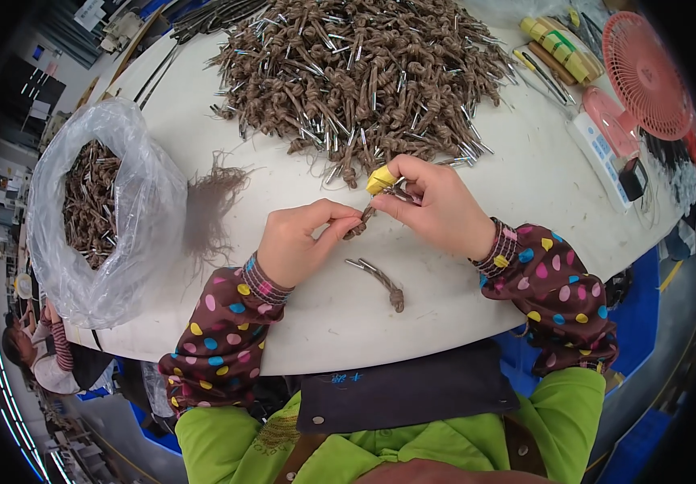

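Note:
My left hand (303, 238) pinches the knotted end of a short brown cord (369, 214) between thumb and forefinger. My right hand (443, 202) is closed at the cord's other end, where dark and shiny metallic bits show between its fingers; their exact shape is partly hidden. A yellow wrap (379, 179) covers the tip of the right forefinger. Below the hands lies another knotted cord (383, 281) with two silvery tips. Just beyond them spreads a large heap of similar knotted cords (364, 77).
On the left stands a clear plastic bag (150, 198) holding more cords, with loose brown threads (215, 206) beside it. At the right are a pink fan (646, 77), a white device with buttons (602, 157) and a yellow roll (562, 48). A person (45, 355) sits farther left.

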The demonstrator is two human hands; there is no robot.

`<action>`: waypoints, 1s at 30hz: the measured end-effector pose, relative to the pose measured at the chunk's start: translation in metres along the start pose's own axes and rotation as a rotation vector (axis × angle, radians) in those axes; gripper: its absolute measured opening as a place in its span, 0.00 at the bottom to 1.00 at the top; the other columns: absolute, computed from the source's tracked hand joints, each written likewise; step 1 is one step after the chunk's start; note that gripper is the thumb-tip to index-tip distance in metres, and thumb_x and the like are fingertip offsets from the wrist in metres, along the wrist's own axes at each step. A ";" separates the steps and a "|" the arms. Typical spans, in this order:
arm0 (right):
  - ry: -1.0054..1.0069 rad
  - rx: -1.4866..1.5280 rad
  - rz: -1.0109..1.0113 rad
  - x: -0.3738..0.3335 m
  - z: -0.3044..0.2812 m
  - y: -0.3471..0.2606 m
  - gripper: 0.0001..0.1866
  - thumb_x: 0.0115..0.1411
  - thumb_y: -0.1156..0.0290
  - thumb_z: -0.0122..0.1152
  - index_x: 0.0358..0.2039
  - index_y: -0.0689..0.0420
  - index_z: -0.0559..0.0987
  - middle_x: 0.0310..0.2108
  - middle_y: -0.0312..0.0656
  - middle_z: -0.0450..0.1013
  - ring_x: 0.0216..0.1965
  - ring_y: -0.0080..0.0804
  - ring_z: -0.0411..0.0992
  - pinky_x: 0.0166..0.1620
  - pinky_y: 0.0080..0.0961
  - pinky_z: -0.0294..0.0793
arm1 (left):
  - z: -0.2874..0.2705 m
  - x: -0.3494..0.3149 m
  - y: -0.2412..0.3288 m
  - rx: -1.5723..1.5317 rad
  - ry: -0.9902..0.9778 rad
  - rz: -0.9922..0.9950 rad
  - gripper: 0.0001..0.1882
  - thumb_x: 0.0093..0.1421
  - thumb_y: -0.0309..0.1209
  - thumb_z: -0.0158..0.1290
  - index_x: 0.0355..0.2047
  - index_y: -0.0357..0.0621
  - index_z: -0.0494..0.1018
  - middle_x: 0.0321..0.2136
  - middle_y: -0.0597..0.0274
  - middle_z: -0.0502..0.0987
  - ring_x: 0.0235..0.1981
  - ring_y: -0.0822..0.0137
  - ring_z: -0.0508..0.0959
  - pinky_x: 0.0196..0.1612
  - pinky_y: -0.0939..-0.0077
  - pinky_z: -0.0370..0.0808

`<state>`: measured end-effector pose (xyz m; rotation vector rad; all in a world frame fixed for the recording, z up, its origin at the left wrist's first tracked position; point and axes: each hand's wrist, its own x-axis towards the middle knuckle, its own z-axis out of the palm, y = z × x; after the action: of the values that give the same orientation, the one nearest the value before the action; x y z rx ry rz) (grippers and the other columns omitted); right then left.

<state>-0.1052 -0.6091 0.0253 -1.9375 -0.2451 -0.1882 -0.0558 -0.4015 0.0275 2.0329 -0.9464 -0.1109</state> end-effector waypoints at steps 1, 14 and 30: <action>0.003 0.002 0.002 0.001 -0.002 0.000 0.10 0.54 0.75 0.63 0.36 0.61 0.73 0.21 0.30 0.66 0.18 0.12 0.54 0.21 0.15 0.55 | 0.000 0.000 -0.003 0.001 -0.004 0.000 0.05 0.54 0.26 0.58 0.32 0.39 0.78 0.26 0.60 0.80 0.28 0.68 0.81 0.31 0.81 0.75; 0.090 -0.036 -0.029 -0.002 -0.007 -0.012 0.19 0.60 0.63 0.55 0.45 0.62 0.63 0.29 0.42 0.71 0.25 0.37 0.71 0.28 0.28 0.69 | 0.006 -0.001 -0.021 -0.622 -0.031 -0.089 0.05 0.65 0.25 0.46 0.36 0.35 0.68 0.33 0.58 0.78 0.33 0.75 0.75 0.40 0.81 0.72; -0.013 -0.411 -0.153 -0.011 0.007 -0.013 0.12 0.57 0.61 0.58 0.28 0.56 0.71 0.26 0.39 0.70 0.25 0.41 0.71 0.26 0.34 0.68 | 0.008 -0.001 -0.014 -0.222 0.030 0.019 0.04 0.64 0.22 0.45 0.36 0.33 0.69 0.33 0.57 0.77 0.35 0.74 0.75 0.41 0.81 0.71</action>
<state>-0.1187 -0.5985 0.0317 -2.3282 -0.3879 -0.3483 -0.0512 -0.4019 0.0114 1.8170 -0.8932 -0.1673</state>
